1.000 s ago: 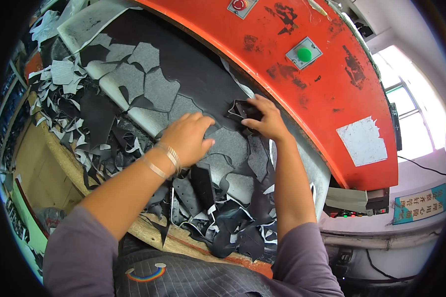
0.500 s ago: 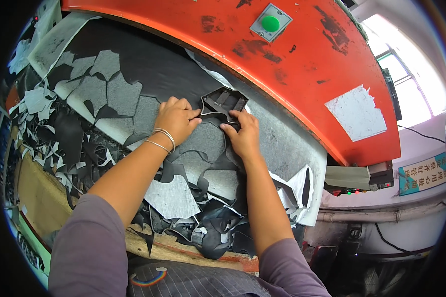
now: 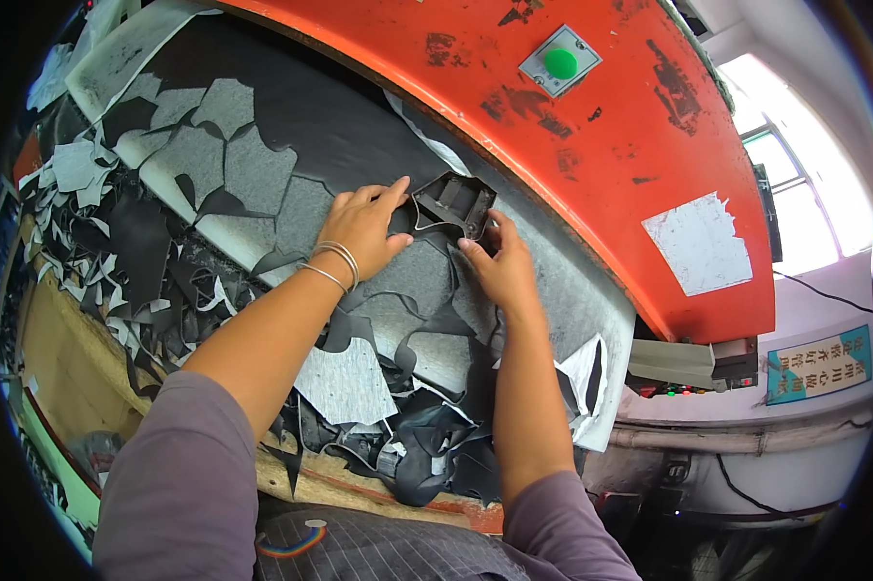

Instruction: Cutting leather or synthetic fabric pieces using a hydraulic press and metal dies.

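A dark metal cutting die [image 3: 453, 203] with an angular outline and cross bars lies on the black sheet material [image 3: 291, 87], near its cut edge. My left hand [image 3: 367, 225] is just left of the die, open, its fingers stretched and its thumb apart. At the die's right corner is my right hand [image 3: 502, 259], thumb and fingers spread around the corner; whether the tips touch the metal is hard to see. Grey cut-out areas [image 3: 259, 169] with thin black strips between them spread left of and below the die.
A red machine beam [image 3: 611, 145] with a green button [image 3: 560, 64] runs across behind the pale cutting board [image 3: 591, 387]. Black and grey scraps [image 3: 136, 252] heap along the near side and the left. A loose grey piece [image 3: 347, 382] lies between my forearms.
My left hand's fingers have come off the die and spread. My right hand's fingers have shifted to the die's outer right side. The whole view has swung slightly.
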